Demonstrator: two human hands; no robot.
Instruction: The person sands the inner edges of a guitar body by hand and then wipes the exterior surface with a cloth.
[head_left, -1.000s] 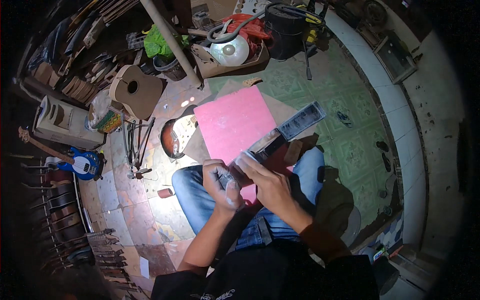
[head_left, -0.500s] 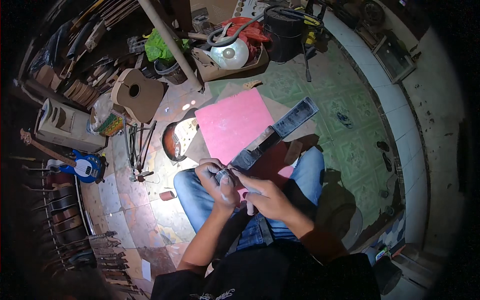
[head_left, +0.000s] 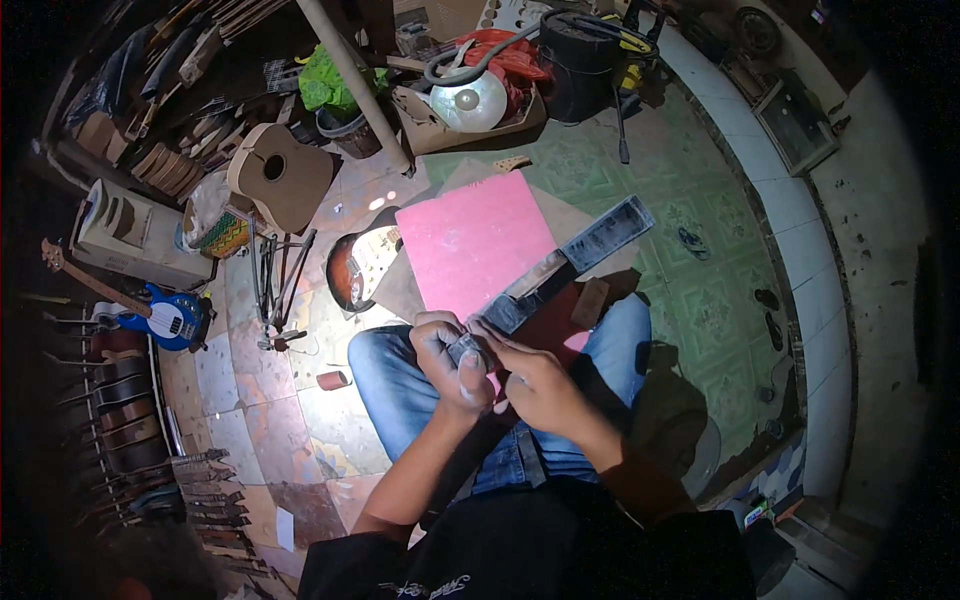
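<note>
In front of my lap, my left hand [head_left: 450, 368] is closed around a small grey piece [head_left: 463, 347], its thumb raised along it. My right hand [head_left: 535, 385] presses against the left one, fingers curled and pinched at the same piece. Most of that piece is hidden, so its kind is unclear. Just beyond my fingers lies a long, dusty, dark bar [head_left: 610, 238] with a rimmed far end, slanting up to the right. It rests across a pink sheet [head_left: 475, 240]; a paler block [head_left: 540, 275] sits along its middle.
A sunburst electric guitar body [head_left: 345, 275] lies left of the sheet. A brown block [head_left: 590, 303] is near my right knee. Beyond stand an acoustic guitar body [head_left: 300, 185], a blue bass guitar [head_left: 170, 320], a slanting pole [head_left: 350, 80] and a black drum [head_left: 575, 75]. A reddish cylinder [head_left: 332, 381] lies on the floor.
Both hands have shifted slightly right in the picture and closer together, still at the small grey piece. The surroundings have shifted a little with the view.
</note>
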